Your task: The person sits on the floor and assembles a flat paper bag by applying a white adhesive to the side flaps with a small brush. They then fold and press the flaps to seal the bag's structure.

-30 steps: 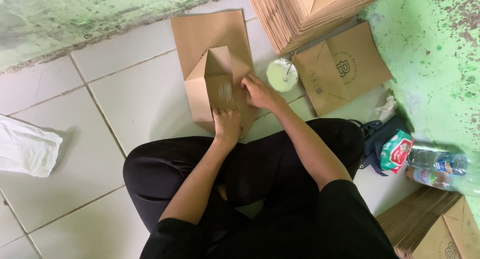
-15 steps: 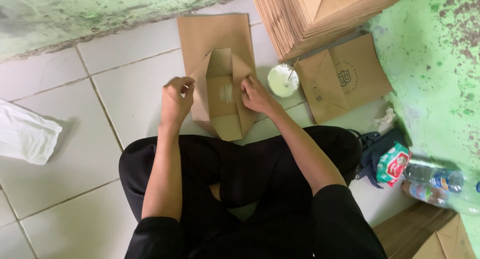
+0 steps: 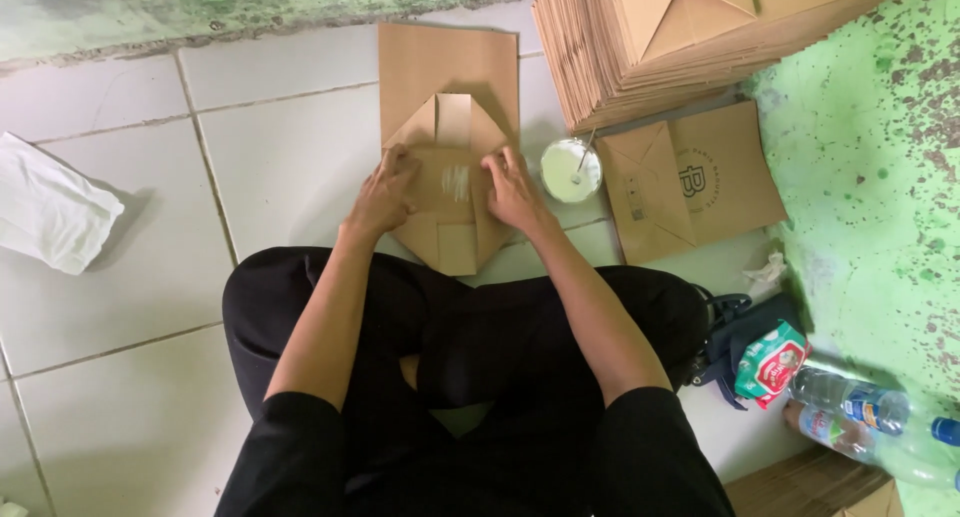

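Both bare forearms reach forward from a cross-legged seat; left hand [image 3: 381,195] and right hand [image 3: 512,190] lie palm-down, fingers spread and pressing flat.

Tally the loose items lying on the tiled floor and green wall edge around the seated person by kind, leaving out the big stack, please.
Brown paper bags, flat: 2, one under both hands, one beside the cup
Round white cup of paste: 1
Clear plastic bottles: 2
White crumpled cloth: 1
Colourful tissue packet: 1
Total: 7

White square-tiled floor [image 3: 130,307] with grey grout lines; mottled green painted wall [image 3: 880,197] right, worn green wall base [image 3: 200,7] far; soft daylight.
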